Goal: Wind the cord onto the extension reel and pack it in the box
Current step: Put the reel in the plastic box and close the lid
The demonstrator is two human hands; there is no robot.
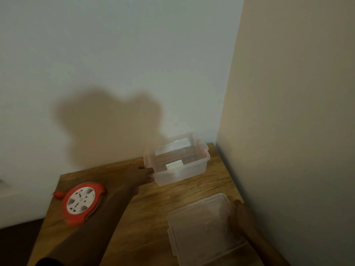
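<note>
The red extension reel (pixel 82 201) lies flat on the wooden table (pixel 153 200) at the left, white socket face up, with a red plug (pixel 58 194) sticking out at its left. No loose cord shows. The clear plastic box (pixel 177 162) stands open in the far corner, with red clips on its ends. My left hand (pixel 143 174) reaches across the table and grips the box's left end. My right hand (pixel 242 213) holds the right edge of the clear lid (pixel 201 229), which lies near the front right. Its fingers show dimly through the plastic.
A pale wall runs behind the table and a beige wall (pixel 288 131) closes off its right side, so the box sits in a corner. The table's left edge drops to a dark floor (pixel 17 239). Bare wood lies between reel, box and lid.
</note>
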